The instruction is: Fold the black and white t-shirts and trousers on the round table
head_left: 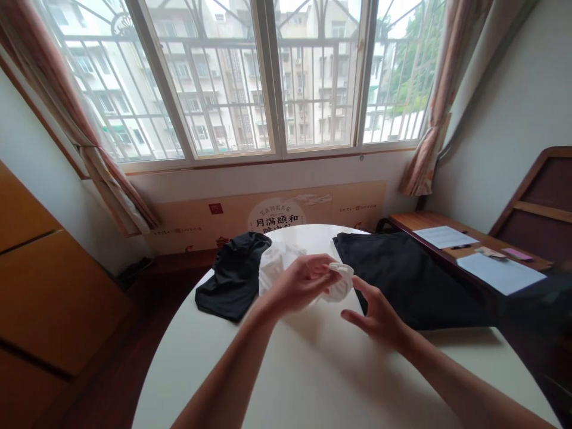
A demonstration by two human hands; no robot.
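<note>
The left hand (297,286) has a narrow grip on a white cloth (279,268), its fingers closed around a bunched fold. The right hand (379,316) is open, fingers spread and holding nothing, just beside the bunched end of the cloth. It is hard to tell whether a fingertip touches it.

The cloth is held above the middle of a round white table (201,369), toward its far side, with its loose part hanging near the tabletop. It looks thin, light and very soft, so it will likely crumple and slip out of shape rather than hold a form. A fold or edge would probably give the surest hold, pinched between the fingers and thumb.

On the table, left of the cloth, lies a crumpled black garment (235,277). To its right is a larger black cloth (402,280), spreading past the table's right edge. Beyond the table's right side stands a wooden desk (429,223) with white papers (500,273) on it. Behind the table, a printed panel (268,217) with Chinese lettering runs along the wall, under a wide barred window (214,77) framed by curtains (429,155).
</note>
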